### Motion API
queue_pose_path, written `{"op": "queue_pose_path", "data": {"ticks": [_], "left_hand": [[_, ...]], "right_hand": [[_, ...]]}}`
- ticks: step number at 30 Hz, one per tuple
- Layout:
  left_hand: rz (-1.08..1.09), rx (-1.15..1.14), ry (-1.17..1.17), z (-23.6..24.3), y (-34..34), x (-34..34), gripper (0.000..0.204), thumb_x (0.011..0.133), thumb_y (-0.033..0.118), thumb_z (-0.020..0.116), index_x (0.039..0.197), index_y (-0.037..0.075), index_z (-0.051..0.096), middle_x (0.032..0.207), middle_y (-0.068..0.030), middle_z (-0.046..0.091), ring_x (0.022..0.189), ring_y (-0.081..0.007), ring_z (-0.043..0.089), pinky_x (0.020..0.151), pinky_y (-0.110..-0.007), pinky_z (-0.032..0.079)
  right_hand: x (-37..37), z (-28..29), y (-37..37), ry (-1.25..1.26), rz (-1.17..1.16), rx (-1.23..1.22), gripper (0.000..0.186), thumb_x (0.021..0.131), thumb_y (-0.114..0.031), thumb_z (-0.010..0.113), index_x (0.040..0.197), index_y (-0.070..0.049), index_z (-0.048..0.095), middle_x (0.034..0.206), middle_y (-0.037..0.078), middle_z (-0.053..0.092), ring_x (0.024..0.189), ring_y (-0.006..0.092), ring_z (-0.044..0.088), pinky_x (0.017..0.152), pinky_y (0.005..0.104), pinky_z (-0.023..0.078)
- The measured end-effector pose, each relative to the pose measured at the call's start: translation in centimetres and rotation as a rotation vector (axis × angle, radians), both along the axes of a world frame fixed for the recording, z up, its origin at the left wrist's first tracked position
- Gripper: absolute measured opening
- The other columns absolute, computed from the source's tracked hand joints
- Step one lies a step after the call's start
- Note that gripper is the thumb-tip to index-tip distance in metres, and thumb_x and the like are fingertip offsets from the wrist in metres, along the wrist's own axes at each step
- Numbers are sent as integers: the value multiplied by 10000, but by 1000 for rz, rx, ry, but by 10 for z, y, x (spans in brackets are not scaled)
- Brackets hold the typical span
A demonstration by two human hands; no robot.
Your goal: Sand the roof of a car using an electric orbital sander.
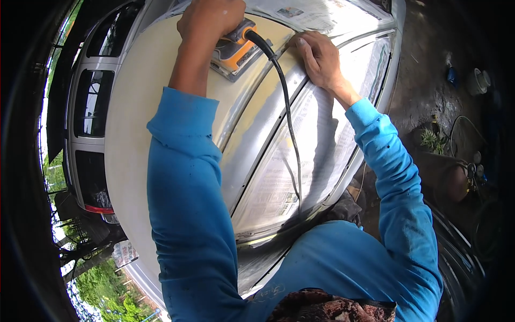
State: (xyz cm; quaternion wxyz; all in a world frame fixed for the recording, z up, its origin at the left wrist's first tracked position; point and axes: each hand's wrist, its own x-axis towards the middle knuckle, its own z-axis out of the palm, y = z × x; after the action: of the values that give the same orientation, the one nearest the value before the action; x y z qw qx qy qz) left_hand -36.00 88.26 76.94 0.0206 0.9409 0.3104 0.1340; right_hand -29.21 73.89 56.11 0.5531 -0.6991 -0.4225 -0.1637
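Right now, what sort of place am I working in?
Probably a vehicle body workshop, partly open to daylight: your left hand grips a corded power sander over a pale, patchy body panel, printed paper sheets mask other parts, and a silver vehicle stands alongside.

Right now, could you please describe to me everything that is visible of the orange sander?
The sander has an orange and dark grey body, apparently plastic, above a flat base. It sits on the cream car panel, the left hand holding its top and hiding part of it. A black cord leaves it and curves downward in the picture. Whether it is running cannot be told.
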Motion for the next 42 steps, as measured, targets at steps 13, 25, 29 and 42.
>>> {"op": "queue_pose_path", "data": {"ticks": [13, 25, 29, 42], "left_hand": [[-58, -21, 98, 1, 1, -10, 331, 811, 283, 566, 963, 71, 770, 1153, -208, 707, 1094, -372, 672, 927, -446, 528], [-156, -106, 141, -1, 16, -14, 295, 752, 228, 629, 944, 49, 765, 903, -167, 752, 815, -321, 714, 731, -411, 547], [-286, -198, 95, -3, 25, -51, 149, 810, 93, 633, 897, 0, 711, 908, -96, 672, 906, -224, 661, 937, -354, 495], [-527, -380, 129, 4, 31, -47, 103, 723, 0, 637, 814, -12, 682, 944, -75, 669, 935, -203, 649, 1001, -342, 477]], "right_hand": [[3, -1, 1, -19, 5, -8, 294, 994, -222, 515, 1039, -15, 718, 968, 162, 685, 904, 368, 627, 820, 446, 509], [0, 1, -1, 2, -12, -24, 305, 1012, -225, 505, 1042, -22, 731, 988, 156, 709, 925, 362, 639, 835, 433, 520], [0, 1, 0, 5, -21, 2, 298, 1006, -227, 517, 1034, -14, 725, 985, 160, 710, 912, 364, 638, 821, 434, 518], [-4, 2, 1, -38, -92, 50, 310, 998, -247, 528, 1028, -3, 717, 929, 166, 695, 887, 371, 632, 797, 441, 510]]}}
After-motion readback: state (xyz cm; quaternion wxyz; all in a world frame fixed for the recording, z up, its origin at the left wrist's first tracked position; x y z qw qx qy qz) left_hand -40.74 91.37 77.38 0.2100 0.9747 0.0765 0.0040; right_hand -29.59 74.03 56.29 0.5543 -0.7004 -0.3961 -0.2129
